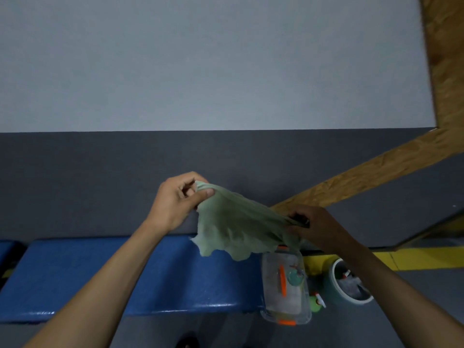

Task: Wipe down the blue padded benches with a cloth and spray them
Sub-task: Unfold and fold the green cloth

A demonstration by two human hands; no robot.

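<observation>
Both hands are up in front of the wall, stretching a pale green cloth (236, 222) between them above the blue padded bench (105, 275). The left hand (175, 199) pinches one corner between thumb and curled fingers, higher than the other end; the right hand (319, 227) is closed around the opposite edge, lower and off past the bench's right end. The cloth sags between them, its loose lower hem hanging just over the bench's far right corner.

At the bench's right end sits a clear plastic lidded box (285, 285) with orange clips, its far side partly behind the hanging cloth. Just right of the box, down on the grey floor, stands a green spray bottle (316, 303) with a white nozzle, and further right of that a round bin (350, 282) with crumpled waste in it. A second blue pad (6, 249) begins at the bench's left end.
</observation>
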